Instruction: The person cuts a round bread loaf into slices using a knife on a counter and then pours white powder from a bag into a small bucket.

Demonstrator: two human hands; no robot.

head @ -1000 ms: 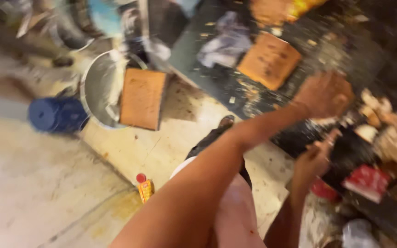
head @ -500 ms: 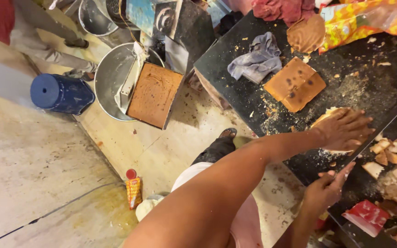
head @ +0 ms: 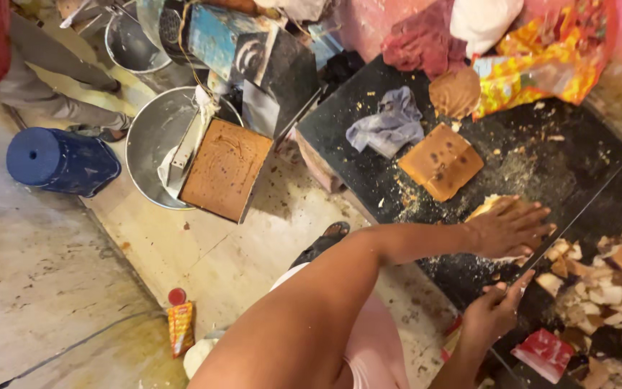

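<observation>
My left hand [head: 507, 228] lies flat, fingers spread, on a pale brown piece of cake [head: 489, 204] on the black counter [head: 340, 133]. My right hand [head: 491, 313], just below it, is closed on the handle of a long thin knife [head: 574, 216]. The blade runs up and right along the cake's edge, next to my left fingertips. A square brown cake slab [head: 440, 160] lies just beyond the left hand. A heap of cut cake scraps [head: 613, 281] is piled at the right.
A grey cloth [head: 386, 122] and a round cake [head: 455, 92] lie further along the counter. On the floor are a steel bowl [head: 149, 137], a cake in a square tin [head: 224, 167], a blue stool [head: 59, 160] and an orange packet [head: 180, 328]. Another person's legs [head: 52, 79] stand at top left.
My left hand came down from the far counter and settled flat on the cake piece. My right hand brought the knife up beside it. The view swung towards the counter.
</observation>
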